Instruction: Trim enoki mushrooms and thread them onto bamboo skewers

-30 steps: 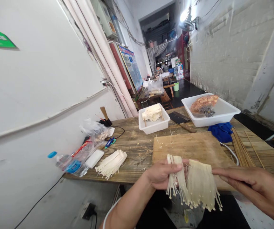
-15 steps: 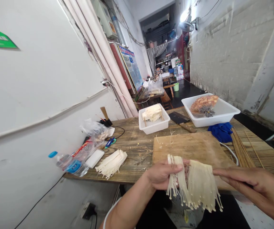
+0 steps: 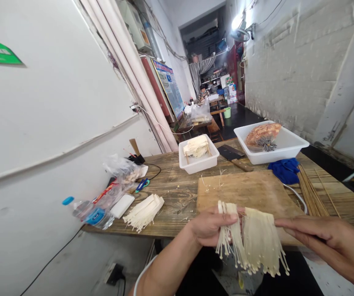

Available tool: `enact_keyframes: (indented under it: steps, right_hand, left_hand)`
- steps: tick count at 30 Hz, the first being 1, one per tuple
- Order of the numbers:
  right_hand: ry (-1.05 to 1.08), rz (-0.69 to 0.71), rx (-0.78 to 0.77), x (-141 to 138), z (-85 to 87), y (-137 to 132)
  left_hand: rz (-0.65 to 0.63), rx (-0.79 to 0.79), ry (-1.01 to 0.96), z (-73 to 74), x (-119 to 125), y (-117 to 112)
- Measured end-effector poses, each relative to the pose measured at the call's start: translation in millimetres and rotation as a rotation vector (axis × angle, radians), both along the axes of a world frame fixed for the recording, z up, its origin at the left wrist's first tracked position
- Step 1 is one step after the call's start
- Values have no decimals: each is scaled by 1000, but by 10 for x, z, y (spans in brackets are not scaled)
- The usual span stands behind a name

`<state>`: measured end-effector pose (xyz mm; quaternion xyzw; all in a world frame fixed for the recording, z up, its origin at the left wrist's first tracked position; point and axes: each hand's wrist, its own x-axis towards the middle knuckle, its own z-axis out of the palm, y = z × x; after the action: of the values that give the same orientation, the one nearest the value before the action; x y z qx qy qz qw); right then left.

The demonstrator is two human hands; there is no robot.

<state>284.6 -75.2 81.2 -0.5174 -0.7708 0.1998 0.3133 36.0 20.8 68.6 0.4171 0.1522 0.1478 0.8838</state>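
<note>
Both hands hold a bunch of enoki mushrooms (image 3: 252,240) that hangs over the near edge of the wooden table (image 3: 177,193). My left hand (image 3: 208,226) pinches the left strands near their tops. My right hand (image 3: 325,238) grips the wider right part from the side, fingers stretched along it. The caps dangle downward below the table edge. Just beyond the hands lies a wooden cutting board (image 3: 244,191).
A second enoki bunch (image 3: 143,211) lies at the left. Beyond it are a water bottle (image 3: 87,211), plastic bags (image 3: 121,168) and scissors (image 3: 141,184). Two white tubs (image 3: 198,154) (image 3: 271,142), a cleaver (image 3: 235,156), a blue cloth (image 3: 283,169) and bamboo skewers (image 3: 311,193) sit behind.
The mushroom bunch and both hands have shifted very slightly lower and to the right; the grip is the same.
</note>
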Motion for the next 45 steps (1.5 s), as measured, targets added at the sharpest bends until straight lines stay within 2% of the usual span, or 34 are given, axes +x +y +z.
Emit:
enact_keyframes:
  steps: [6,14,19,27,35,45]
  right_hand:
    - [20,-18,-23,10,-32,-9]
    - [32,-1,-6,-4,13,1]
    - [11,-2,-34,9,12,-3]
    - [3,5,-46,-7,-5,5]
    - [25,7,-14,-18,33,11]
    - [72,-8,-48,-101,53,29]
  left_hand:
    - [8,13,2,29,-5,-7]
    - [9,-39,-17,96,-3,-48]
    - [5,-11,-13,102,8,-52]
    - [-19,48,32,23,17,-24]
    - [-24,33,30,81,30,-48]
    - [-14,47,12,-34,59,-29]
